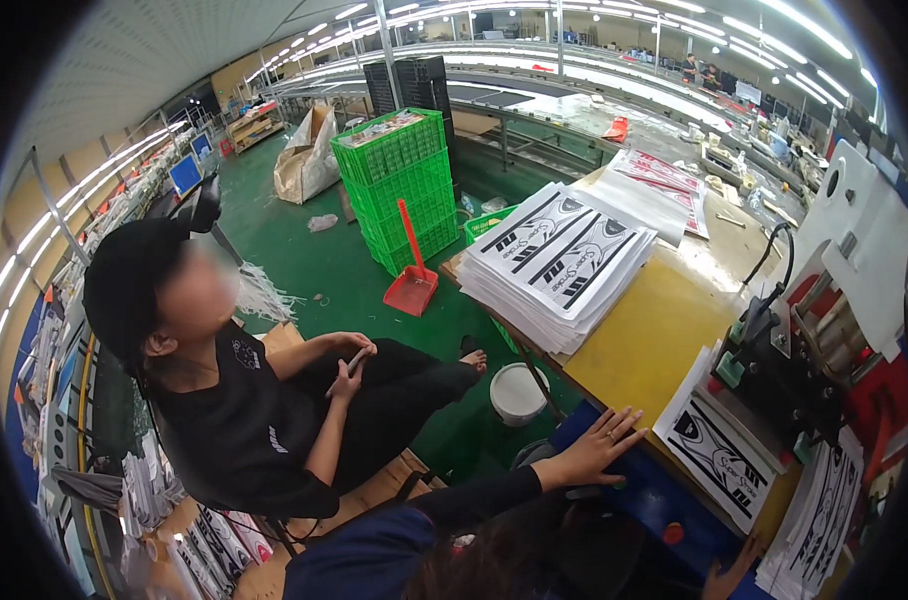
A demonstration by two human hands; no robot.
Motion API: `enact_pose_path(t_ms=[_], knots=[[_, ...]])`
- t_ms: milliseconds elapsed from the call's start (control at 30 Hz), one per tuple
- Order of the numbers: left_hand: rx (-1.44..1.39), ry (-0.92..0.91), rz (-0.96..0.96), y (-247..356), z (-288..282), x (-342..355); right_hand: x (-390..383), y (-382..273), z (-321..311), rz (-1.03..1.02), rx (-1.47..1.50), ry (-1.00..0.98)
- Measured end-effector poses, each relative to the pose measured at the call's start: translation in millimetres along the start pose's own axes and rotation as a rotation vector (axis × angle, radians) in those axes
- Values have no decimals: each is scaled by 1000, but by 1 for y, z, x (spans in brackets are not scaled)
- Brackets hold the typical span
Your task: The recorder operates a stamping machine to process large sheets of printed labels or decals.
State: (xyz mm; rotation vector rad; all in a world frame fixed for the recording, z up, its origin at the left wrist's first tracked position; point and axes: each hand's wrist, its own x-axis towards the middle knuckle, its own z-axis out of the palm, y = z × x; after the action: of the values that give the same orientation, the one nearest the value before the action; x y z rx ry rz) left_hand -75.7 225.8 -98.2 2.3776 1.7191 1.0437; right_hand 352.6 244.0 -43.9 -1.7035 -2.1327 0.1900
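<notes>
My left hand [596, 447], with a ring on one finger, is spread open at the front edge of a yellow board [622, 380] on a blue machine table [624, 500], beside a printed black-and-white sheet [714, 455]. The sheet lies beneath a black press head [764, 370] with metal fittings. My right hand [729, 565] is low at the table's front edge, below that sheet, with fingers loosely extended and partly out of sight. A stack of similar printed sheets [809, 510] sits just right of it. I see nothing held in either hand.
A person [239, 430] in black sits at left, holding a small object. A tall sheet stack [549, 260] covers the board's back. Green crates [394, 200], a red dustpan [409, 292], a white bucket [514, 395] and a bulging sack [304, 160] stand around; conveyor lines run behind.
</notes>
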Motion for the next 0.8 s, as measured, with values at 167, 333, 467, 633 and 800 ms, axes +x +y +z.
enact_pose_path(t_ms=[167, 333, 467, 633, 800], knots=[[-31, -36, -17, -1, -3, -4, 3, 5, 6, -109, -66, 26], [-46, -27, -31, 5, -4, -5, 5, 13, 10, -116, -116, 11], [-47, -51, -61, 11, -6, -2, 11, 24, 12, -122, -162, -5], [58, -73, -150, 27, 0, 2, 13, 37, 13, -122, -220, -27], [95, -55, -147, 24, 1, 0, 9, 44, 16, -128, -271, -55]])
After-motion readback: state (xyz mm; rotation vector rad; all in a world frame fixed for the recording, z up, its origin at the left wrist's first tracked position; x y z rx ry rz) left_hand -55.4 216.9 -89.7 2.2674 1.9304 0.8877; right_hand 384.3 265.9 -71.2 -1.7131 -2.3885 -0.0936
